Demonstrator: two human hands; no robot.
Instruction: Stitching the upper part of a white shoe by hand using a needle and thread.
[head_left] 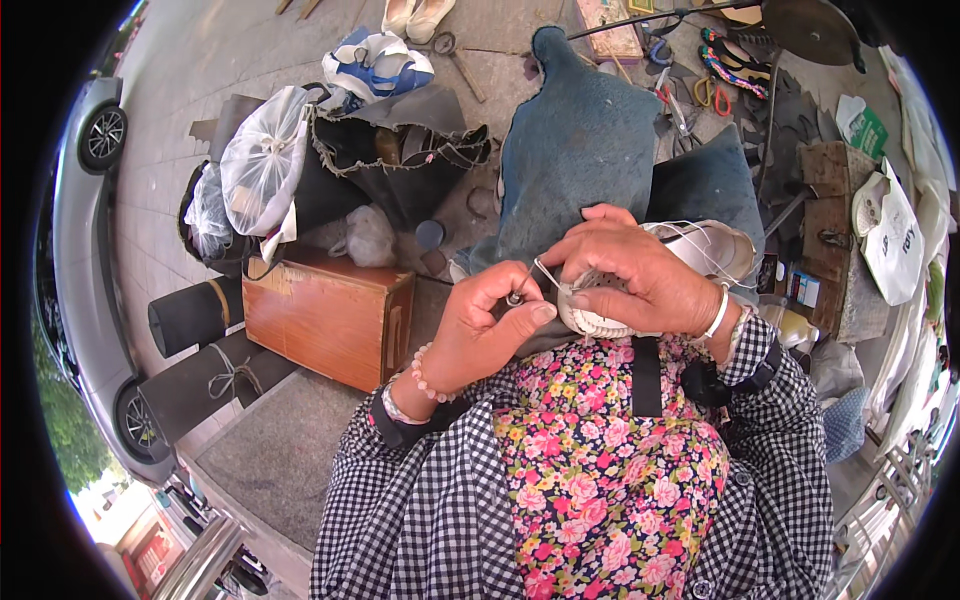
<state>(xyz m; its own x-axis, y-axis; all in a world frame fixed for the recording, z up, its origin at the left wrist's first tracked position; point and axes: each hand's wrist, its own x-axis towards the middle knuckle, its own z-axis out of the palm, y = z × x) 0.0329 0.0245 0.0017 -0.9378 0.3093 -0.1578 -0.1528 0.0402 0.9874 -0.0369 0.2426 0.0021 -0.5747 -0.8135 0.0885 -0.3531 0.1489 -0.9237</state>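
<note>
**Both hands closed on a shoe held in your lap**

You are looking down at your own lap. Your left hand comes up from the lower left, wrist bent back, a pale bead bracelet around it. Its fingers are curled shut, thumb pressed toward the forefinger, pinching a thin metal needle that angles up and right toward the shoe.

Your right hand reaches in from the right, palm down, fingers spread and bent over the top of a white shoe. It is closed around the shoe, covering most of it; only the ribbed white edge of the sole and a patch of grey inside show below the fingers. A white bangle sits on this wrist. Fine white thread loops just beyond the knuckles.

The shoe lies between the two hands, at the centre of the view, resting against a blue-grey cloth over your knees. Your sleeves are black-and-white check, over a floral apron.

To your left stands a wooden box, with a white plastic bag behind it.
</note>
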